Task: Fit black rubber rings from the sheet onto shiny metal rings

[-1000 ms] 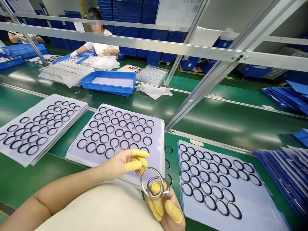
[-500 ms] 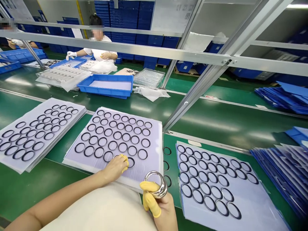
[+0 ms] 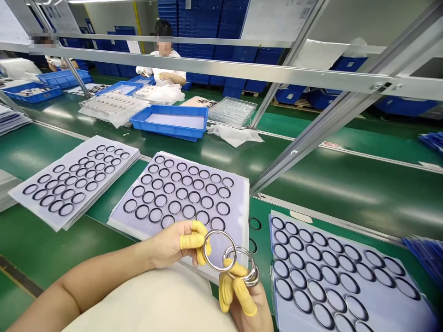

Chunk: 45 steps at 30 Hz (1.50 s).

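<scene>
My left hand (image 3: 180, 244), with yellow finger cots, pinches a shiny metal ring (image 3: 215, 250) by its edge, just above the near edge of the middle sheet (image 3: 238, 216) of black rings. My right hand (image 3: 244, 295), also in yellow cots, grips a small stack of metal rings (image 3: 247, 269) close to the left hand's ring. A second sheet of black rings (image 3: 380, 299) lies at the right, a third (image 3: 76, 177) at the left.
Loose black rings (image 3: 255, 223) lie on the green belt between the middle and right sheets. Slanted metal frame bars (image 3: 311, 138) cross above. A blue tray (image 3: 169, 121) and clear trays sit behind. A person in white (image 3: 162, 69) works at the far side.
My left hand has lifted off the middle sheet and now pinches a metal ring beside the right hand's stack. The view has shifted slightly to the left.
</scene>
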Each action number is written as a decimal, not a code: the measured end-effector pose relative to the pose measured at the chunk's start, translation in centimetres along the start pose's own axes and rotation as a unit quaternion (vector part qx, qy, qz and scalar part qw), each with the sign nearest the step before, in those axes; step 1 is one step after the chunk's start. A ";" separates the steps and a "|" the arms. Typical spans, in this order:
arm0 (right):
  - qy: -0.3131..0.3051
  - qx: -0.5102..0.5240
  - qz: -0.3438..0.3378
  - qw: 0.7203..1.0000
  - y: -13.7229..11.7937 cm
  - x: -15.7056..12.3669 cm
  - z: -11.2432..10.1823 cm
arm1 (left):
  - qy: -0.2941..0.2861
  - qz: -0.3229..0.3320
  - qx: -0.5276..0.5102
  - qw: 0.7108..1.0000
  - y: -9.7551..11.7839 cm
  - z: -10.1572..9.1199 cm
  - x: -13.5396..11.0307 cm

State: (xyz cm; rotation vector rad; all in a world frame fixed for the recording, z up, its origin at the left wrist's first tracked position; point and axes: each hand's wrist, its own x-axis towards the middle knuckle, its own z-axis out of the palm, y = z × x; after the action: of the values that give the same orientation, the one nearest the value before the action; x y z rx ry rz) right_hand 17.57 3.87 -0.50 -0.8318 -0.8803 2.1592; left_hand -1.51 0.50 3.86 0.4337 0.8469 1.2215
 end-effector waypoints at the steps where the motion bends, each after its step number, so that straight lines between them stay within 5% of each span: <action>1: -0.005 -0.002 0.003 1.000 -0.2 -0.2 0.2 | -0.002 -0.007 -0.001 1.000 -0.1 0.1 0.0; 10: -0.014 0.029 0.027 0.999 -0.1 -0.4 -0.3 | -0.021 -0.021 0.035 0.999 -0.3 0.5 0.1; 14: -0.076 0.034 0.012 0.996 0.7 0.6 -1.2 | 0.002 0.048 0.195 0.980 -1.1 -0.7 0.7; 16: -0.081 0.056 -0.001 0.995 1.0 1.0 -1.5 | 0.064 0.109 0.382 0.916 -2.2 -2.4 1.3; 19: -0.058 0.080 -0.007 0.995 1.1 1.4 -1.6 | 0.135 0.108 0.644 0.745 -4.5 -6.1 2.2; 21: -0.047 0.084 0.005 0.995 1.1 1.5 -1.5 | 0.145 0.080 0.684 0.711 -6.0 -8.3 2.6; 24: -0.049 0.074 0.013 0.996 1.0 1.7 -1.3 | 0.155 0.065 0.672 0.722 -7.3 -10.1 2.8; 28: -0.052 0.041 0.012 0.998 1.0 2.3 -1.4 | 0.163 0.071 0.622 0.763 -6.1 -9.0 2.1; 30: -0.028 0.037 0.023 0.999 1.1 2.5 -1.4 | 0.152 0.074 0.552 0.816 -4.6 -7.3 1.5; 33: 0.007 0.034 0.036 0.999 1.2 2.6 -1.2 | 0.098 0.077 0.302 0.945 -2.3 -4.3 0.4; 35: 0.001 0.033 0.044 0.998 1.3 2.4 -1.1 | 0.060 0.064 0.136 0.987 -1.2 -2.6 -0.1; 38: -0.018 0.041 0.058 0.997 1.3 1.9 -1.0 | 0.037 0.023 0.057 0.997 -0.5 -1.2 -0.3; 45: -0.065 0.022 0.092 0.993 0.5 1.2 -0.3 | 0.039 -0.027 0.065 0.997 -0.8 -0.9 0.1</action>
State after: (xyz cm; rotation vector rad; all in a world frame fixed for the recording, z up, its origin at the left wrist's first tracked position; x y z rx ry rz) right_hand 16.98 4.62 -1.41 -0.7832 -0.8440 2.4087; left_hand -1.64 0.22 2.72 0.4679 1.0026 1.1425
